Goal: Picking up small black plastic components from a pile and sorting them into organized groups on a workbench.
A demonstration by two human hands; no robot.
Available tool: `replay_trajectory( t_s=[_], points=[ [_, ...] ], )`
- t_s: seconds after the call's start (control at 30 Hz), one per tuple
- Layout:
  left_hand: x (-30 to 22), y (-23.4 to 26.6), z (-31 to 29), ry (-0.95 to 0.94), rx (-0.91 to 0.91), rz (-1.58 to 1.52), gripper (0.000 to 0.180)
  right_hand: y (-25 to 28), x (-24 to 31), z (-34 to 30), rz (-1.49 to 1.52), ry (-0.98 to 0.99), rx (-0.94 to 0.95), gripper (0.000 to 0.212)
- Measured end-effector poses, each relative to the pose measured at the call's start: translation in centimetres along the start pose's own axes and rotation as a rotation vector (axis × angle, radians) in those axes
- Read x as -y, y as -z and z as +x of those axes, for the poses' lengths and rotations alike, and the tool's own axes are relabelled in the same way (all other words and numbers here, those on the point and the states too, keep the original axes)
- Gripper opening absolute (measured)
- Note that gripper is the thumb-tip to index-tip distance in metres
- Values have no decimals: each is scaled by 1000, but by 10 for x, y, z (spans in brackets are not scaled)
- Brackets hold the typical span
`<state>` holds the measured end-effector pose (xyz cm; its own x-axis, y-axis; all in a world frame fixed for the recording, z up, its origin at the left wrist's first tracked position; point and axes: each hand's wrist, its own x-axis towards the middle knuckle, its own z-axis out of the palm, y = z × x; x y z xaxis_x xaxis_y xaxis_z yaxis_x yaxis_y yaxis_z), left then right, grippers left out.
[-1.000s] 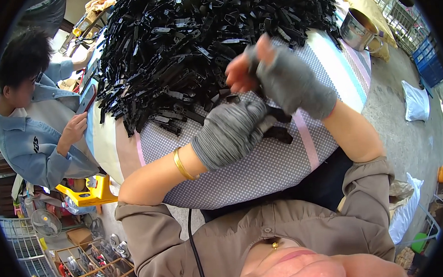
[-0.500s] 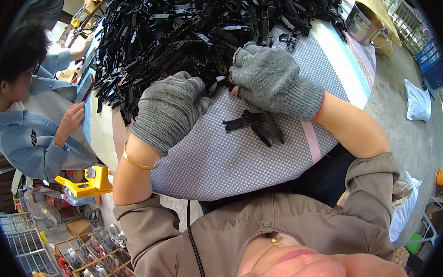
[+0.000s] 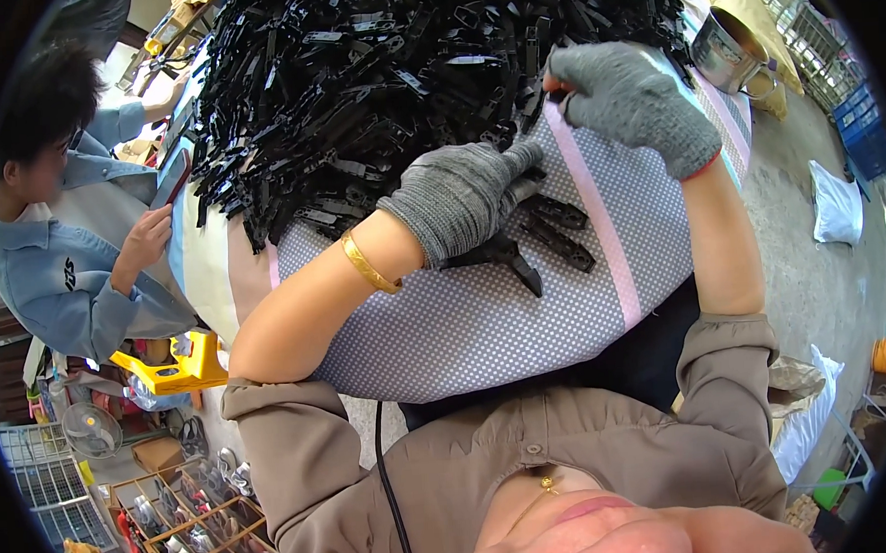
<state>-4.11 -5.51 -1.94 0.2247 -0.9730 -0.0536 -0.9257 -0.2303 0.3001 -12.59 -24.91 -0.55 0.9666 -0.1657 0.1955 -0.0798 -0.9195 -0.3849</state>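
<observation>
A big heap of long, narrow black plastic pieces [image 3: 353,91], several with slots, covers the far part of a grey dotted cloth [image 3: 447,351]. My left hand [image 3: 459,201], in a grey knit glove, is at the heap's near edge. Its fingers are curled around a black piece [image 3: 532,174] that shows only in part. Below and beside it lie a few loose black pieces [image 3: 560,245] on the cloth. My right hand [image 3: 634,106], gloved alike with bare fingertips, is at the heap's right side. Thumb and fingers are pinched together; something dark between them is too hidden to name.
At left a person in a light blue jacket [image 3: 42,272] sits holding a phone [image 3: 171,179]. A metal pot [image 3: 727,49] stands at the far right of the cloth. A yellow stool [image 3: 182,365], a fan [image 3: 91,429] and a wooden rack [image 3: 181,531] are at lower left.
My right hand has moved right and away from me, along the heap's edge. My left hand has moved right, to the loose pieces. More loose pieces lie on the cloth there.
</observation>
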Motion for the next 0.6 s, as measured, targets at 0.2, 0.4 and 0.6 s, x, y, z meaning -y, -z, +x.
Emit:
replay_trajectory(
  t_s=[0.2, 0.4, 0.6],
  points=[
    [4, 1, -8, 12, -95, 53, 31, -9, 1, -6, -185, 98, 144, 19],
    [5, 7, -25, -35, -387, -416, 46, -29, 10, -12, -191, 251, -99, 16],
    [8, 22, -35, 288, -150, -1036, 33, -23, 26, -3, 804, -110, 143, 18]
  ],
)
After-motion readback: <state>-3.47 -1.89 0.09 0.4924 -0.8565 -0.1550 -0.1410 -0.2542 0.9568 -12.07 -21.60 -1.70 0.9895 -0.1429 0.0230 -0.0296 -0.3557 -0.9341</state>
